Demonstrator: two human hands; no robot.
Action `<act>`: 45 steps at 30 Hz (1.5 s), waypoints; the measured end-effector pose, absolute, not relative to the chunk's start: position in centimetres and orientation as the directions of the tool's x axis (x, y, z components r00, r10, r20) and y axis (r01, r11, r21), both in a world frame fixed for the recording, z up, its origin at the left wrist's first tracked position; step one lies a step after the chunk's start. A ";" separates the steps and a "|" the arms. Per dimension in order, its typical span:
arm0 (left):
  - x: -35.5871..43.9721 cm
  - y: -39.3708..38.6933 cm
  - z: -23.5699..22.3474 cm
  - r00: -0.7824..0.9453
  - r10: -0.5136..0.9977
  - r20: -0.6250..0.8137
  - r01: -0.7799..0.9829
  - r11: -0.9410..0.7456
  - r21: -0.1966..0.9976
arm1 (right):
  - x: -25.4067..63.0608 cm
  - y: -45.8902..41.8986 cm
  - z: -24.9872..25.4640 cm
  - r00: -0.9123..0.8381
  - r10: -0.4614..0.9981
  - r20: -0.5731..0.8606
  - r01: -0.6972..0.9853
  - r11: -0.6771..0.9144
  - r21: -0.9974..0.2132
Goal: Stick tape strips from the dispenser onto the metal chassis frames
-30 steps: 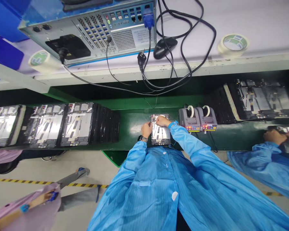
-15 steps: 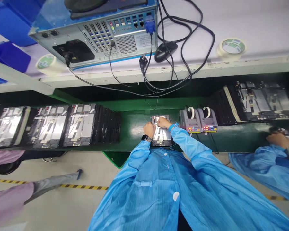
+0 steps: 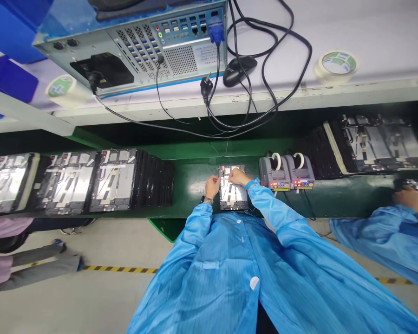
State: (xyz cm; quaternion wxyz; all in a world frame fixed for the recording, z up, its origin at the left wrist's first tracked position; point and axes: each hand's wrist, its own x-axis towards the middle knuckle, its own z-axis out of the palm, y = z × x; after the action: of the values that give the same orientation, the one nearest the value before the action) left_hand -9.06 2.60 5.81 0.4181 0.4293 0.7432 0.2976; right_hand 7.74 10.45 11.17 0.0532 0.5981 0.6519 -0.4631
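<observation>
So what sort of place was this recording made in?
Most likely an electronics assembly line in a factory: rows of opened tablet-like devices line a green workbench, with two automatic tape dispensers beside them, and the workers wear striped blue anti-static smocks.

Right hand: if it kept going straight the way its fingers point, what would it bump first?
The right hand is already over a tablet-like device. Straight on, it would probably meet the left hand first, though depth is hard to judge from this view.
</observation>
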 end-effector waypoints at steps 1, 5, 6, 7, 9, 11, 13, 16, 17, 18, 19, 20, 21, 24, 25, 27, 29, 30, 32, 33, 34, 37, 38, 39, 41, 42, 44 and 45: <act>-8.9 2.6 5.9 -0.287 0.888 -0.358 0.416 0.452 0.789 | 7.9 10.4 11.2 -0.273 0.732 -0.624 0.828 -0.151 -0.540; -8.3 1.9 6.8 -0.290 0.915 -0.282 0.604 0.403 0.687 | 8.9 10.1 11.5 -0.252 0.734 -0.631 0.825 -0.179 -0.536; -8.0 1.5 7.0 -0.298 0.927 -0.229 0.650 0.373 0.662 | 9.3 10.1 11.6 -0.245 0.734 -0.633 0.824 -0.186 -0.536; -7.7 1.0 7.3 -0.305 0.939 -0.161 0.690 0.334 0.642 | 9.6 10.0 11.7 -0.238 0.737 -0.633 0.822 -0.194 -0.535; -7.0 -0.5 7.9 -0.267 0.964 -0.012 0.769 0.220 0.601 | 10.3 9.9 11.7 -0.220 0.745 -0.630 0.820 -0.209 -0.533; -6.1 -2.3 8.5 -0.100 0.993 0.063 0.839 0.050 0.543 | 10.9 9.9 11.5 -0.203 0.754 -0.625 0.820 -0.218 -0.529; -5.3 -3.8 9.0 0.138 0.990 0.036 0.863 -0.138 0.486 | 11.3 9.8 11.2 -0.183 0.764 -0.619 0.823 -0.225 -0.522; -4.2 -5.0 9.4 0.332 0.941 -0.066 0.866 -0.277 0.416 | 11.5 9.6 10.7 -0.137 0.776 -0.616 0.827 -0.253 -0.502; -4.0 -5.1 9.4 0.346 0.933 -0.094 0.874 -0.284 0.395 | 11.5 9.5 10.5 -0.121 0.778 -0.617 0.828 -0.264 -0.495; -3.8 -5.0 9.5 0.347 0.931 -0.117 0.883 -0.282 0.374 | 11.5 9.4 10.4 -0.107 0.778 -0.619 0.830 -0.273 -0.487; -3.6 -5.0 9.5 0.341 0.931 -0.132 0.893 -0.277 0.355 | 11.5 9.3 10.2 -0.093 0.780 -0.618 0.833 -0.279 -0.478; -3.5 -4.9 9.5 0.335 0.932 -0.140 0.901 -0.273 0.339 | 11.4 9.2 10.1 -0.080 0.785 -0.615 0.836 -0.283 -0.470; -3.4 -4.8 9.6 0.328 0.934 -0.144 0.907 -0.269 0.324 | 11.4 9.1 10.1 -0.068 0.791 -0.608 0.838 -0.285 -0.465; -3.1 -4.8 9.7 0.326 0.933 -0.153 0.918 -0.273 0.287 | 11.2 8.8 9.9 -0.035 0.811 -0.583 0.843 -0.290 -0.453; -3.0 -4.8 9.7 0.327 0.932 -0.157 0.920 -0.276 0.278 | 11.2 8.7 9.9 -0.029 0.817 -0.576 0.844 -0.289 -0.452; -2.9 -4.9 9.6 0.332 0.930 -0.157 0.921 -0.284 0.268 | 11.2 8.5 9.8 -0.024 0.824 -0.566 0.846 -0.285 -0.451; -2.9 -4.9 9.5 0.335 0.930 -0.150 0.919 -0.288 0.268 | 11.2 8.5 9.8 -0.021 0.829 -0.559 0.849 -0.280 -0.447; -2.9 -4.9 9.4 0.336 0.931 -0.146 0.919 -0.289 0.269 | 11.2 8.5 9.8 -0.019 0.831 -0.556 0.852 -0.278 -0.444; -2.9 -4.9 9.3 0.337 0.930 -0.145 0.918 -0.291 0.270 | 11.3 8.4 9.8 -0.021 0.834 -0.551 0.856 -0.270 -0.441; -2.9 -4.8 9.3 0.338 0.930 -0.145 0.918 -0.292 0.268 | 11.3 8.4 9.8 -0.024 0.836 -0.548 0.857 -0.265 -0.442; -2.9 -4.8 9.3 0.339 0.929 -0.146 0.918 -0.294 0.265 | 11.2 8.4 9.9 -0.027 0.839 -0.544 0.859 -0.259 -0.442; -2.9 -4.8 9.4 0.344 0.928 -0.143 0.918 -0.301 0.257 | 11.2 8.3 10.1 -0.026 0.843 -0.538 0.864 -0.251 -0.437; -2.9 -4.8 9.4 0.345 0.928 -0.142 0.918 -0.302 0.255 | 11.1 8.2 10.1 -0.023 0.843 -0.538 0.866 -0.252 -0.431; -2.9 -4.8 9.4 0.346 0.928 -0.141 0.918 -0.303 0.255 | 11.1 8.2 10.2 -0.018 0.843 -0.538 0.869 -0.253 -0.426; -2.9 -4.8 9.3 0.346 0.928 -0.136 0.918 -0.305 0.253 | 11.1 8.1 10.3 -0.014 0.845 -0.535 0.874 -0.250 -0.417; -2.9 -4.8 9.3 0.346 0.929 -0.133 0.918 -0.305 0.252 | 11.0 8.1 10.3 -0.015 0.848 -0.530 0.877 -0.244 -0.415; -2.9 -4.8 9.1 0.345 0.929 -0.131 0.919 -0.305 0.250 | 11.0 7.9 10.4 -0.019 0.853 -0.522 0.886 -0.228 -0.404; -2.9 -4.8 9.0 0.344 0.930 -0.133 0.919 -0.304 0.250 | 10.9 7.9 10.5 -0.021 0.856 -0.517 0.892 -0.218 -0.396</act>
State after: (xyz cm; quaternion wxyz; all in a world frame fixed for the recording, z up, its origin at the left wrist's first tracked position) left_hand -2.87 -4.84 9.03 0.1418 0.8074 0.5725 0.0185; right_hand 10.88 7.85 10.48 0.0262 0.6993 0.6249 -0.3463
